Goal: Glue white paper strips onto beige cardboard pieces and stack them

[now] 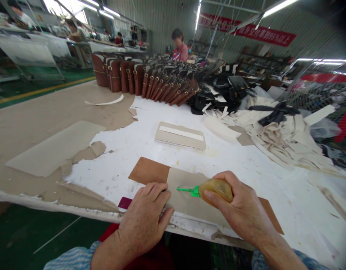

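Observation:
My right hand (240,206) is wrapped round a yellowish squeeze glue bottle (216,190) with a thin green nozzle (186,189). The nozzle points left, its tip just over a beige panel (187,202). Under that panel lies a brown leather piece (150,170), showing at the left and at the right end. My left hand (147,210) rests palm down on the left part of these pieces, fingers bent and thumb apart from them. Partly hidden by my left hand, a small purple piece (124,203) lies near the table edge. Beyond, a stack of beige panels (180,140) carries a white strip.
Brown bags with buckles (145,78) stand in a row at the back, beside black bags (226,88). Pale scraps (288,131) are heaped on the right. A beige sheet (56,148) lies left on the torn table covering. A person (181,48) is behind the bags.

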